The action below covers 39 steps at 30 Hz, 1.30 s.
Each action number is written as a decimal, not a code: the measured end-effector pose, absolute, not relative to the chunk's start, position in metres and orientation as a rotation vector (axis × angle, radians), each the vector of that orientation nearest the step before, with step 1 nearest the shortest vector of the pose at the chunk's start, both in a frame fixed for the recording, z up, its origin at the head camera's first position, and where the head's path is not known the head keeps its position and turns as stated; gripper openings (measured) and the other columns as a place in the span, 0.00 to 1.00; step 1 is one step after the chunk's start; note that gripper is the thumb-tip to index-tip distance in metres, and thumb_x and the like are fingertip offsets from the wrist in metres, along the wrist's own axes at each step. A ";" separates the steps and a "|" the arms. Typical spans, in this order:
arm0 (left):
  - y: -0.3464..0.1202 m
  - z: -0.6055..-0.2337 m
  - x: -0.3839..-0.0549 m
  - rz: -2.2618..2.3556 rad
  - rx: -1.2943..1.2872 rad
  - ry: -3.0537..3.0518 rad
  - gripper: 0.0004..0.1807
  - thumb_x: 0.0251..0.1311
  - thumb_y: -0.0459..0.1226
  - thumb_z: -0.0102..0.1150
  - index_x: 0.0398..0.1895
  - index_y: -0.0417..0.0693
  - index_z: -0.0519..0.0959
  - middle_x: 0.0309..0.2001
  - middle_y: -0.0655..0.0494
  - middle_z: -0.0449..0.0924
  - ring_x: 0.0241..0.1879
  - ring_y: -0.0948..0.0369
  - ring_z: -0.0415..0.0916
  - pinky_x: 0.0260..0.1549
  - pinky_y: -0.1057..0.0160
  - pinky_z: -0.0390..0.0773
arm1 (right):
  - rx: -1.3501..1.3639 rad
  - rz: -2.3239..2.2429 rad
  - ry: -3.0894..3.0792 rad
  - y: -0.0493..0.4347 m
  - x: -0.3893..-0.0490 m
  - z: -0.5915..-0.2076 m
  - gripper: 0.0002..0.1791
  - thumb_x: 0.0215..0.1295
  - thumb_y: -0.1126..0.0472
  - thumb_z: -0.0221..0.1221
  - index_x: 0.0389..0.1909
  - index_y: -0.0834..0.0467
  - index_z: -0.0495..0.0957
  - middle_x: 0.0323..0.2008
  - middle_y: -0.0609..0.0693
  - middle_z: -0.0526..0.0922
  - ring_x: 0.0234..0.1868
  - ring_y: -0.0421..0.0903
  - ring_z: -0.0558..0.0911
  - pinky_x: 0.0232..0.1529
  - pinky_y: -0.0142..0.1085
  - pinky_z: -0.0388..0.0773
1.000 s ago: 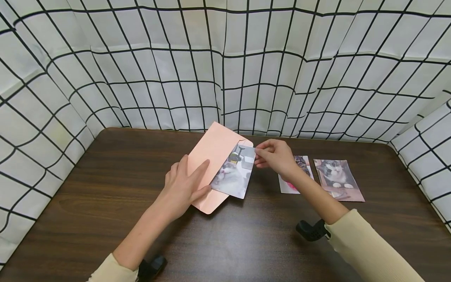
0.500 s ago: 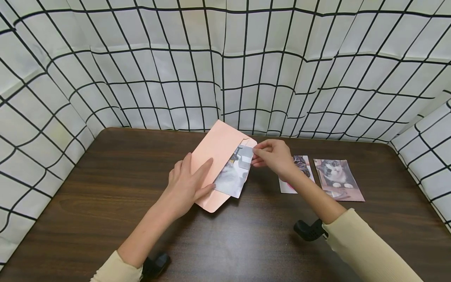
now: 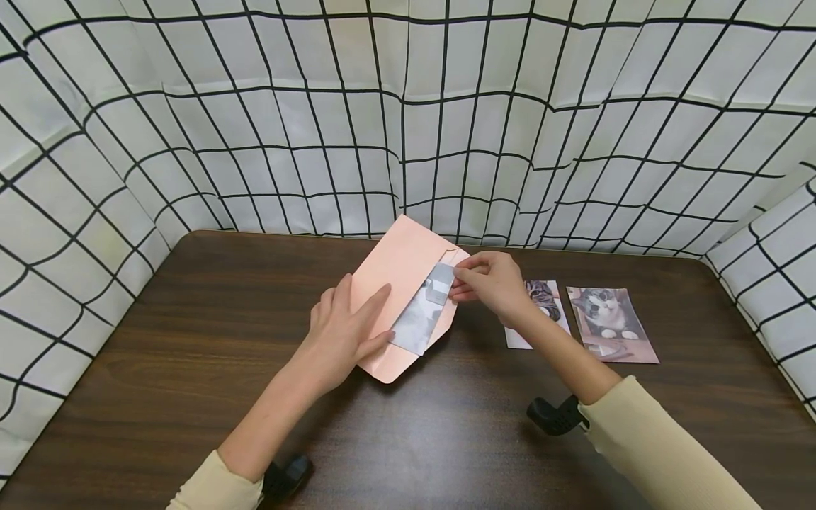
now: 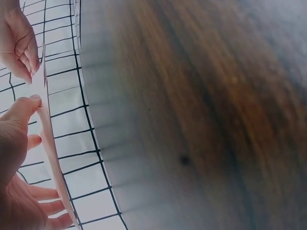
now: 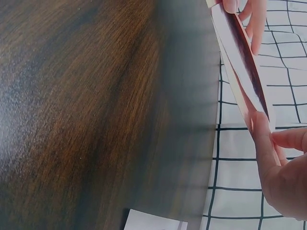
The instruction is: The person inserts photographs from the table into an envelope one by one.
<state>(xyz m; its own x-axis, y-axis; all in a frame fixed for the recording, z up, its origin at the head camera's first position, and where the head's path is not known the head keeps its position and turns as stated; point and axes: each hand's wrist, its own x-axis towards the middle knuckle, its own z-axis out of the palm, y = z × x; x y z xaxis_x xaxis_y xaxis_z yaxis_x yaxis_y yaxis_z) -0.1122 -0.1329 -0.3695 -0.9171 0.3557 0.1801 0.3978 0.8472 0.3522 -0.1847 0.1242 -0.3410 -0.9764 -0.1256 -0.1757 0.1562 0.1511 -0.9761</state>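
Observation:
In the head view a pale pink envelope is held at a slant near the table's back edge, its opening toward the right. A photo with a grey and white picture sits partly inside, a strip of it showing. My left hand holds the envelope, fingers spread over its front and thumb at the edge of the opening. My right hand pinches the photo's outer upper corner between thumb and fingers. From the right wrist, the envelope shows edge-on, its mouth gaping around the photo.
Two more photos lie to the right: a tabby cat photo, partly behind my right forearm, and a cat photo in pinkish brown. The dark wooden table is ringed by a white cloth with black grid lines.
The photo has slid leftward deeper into the envelope, and less of it shows. My left hand and the envelope have shifted slightly right and up; my right hand has moved slightly left.

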 end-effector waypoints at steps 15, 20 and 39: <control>-0.128 -0.370 -0.115 -0.662 -0.654 -2.878 0.34 0.70 0.46 0.69 0.76 0.52 0.72 0.76 0.25 0.53 0.68 0.28 0.58 0.66 0.27 0.60 | 0.047 -2.026 2.144 0.119 -0.183 -0.344 0.12 0.75 0.73 0.56 0.52 0.81 0.74 0.26 0.53 0.85 0.23 0.38 0.87 0.32 0.32 0.86; -0.127 -0.370 -0.116 -0.677 -0.663 -2.876 0.33 0.70 0.46 0.68 0.76 0.54 0.72 0.76 0.26 0.53 0.69 0.29 0.57 0.66 0.27 0.60 | 0.085 -2.059 2.108 0.117 -0.181 -0.345 0.11 0.75 0.74 0.56 0.51 0.81 0.74 0.26 0.54 0.85 0.24 0.39 0.87 0.33 0.32 0.87; -0.121 -0.369 -0.116 -0.747 -0.667 -2.856 0.32 0.69 0.44 0.69 0.75 0.53 0.74 0.77 0.28 0.51 0.71 0.29 0.55 0.67 0.27 0.58 | 0.275 -2.129 1.959 0.109 -0.177 -0.350 0.11 0.78 0.73 0.55 0.52 0.79 0.74 0.27 0.53 0.84 0.27 0.41 0.88 0.37 0.33 0.87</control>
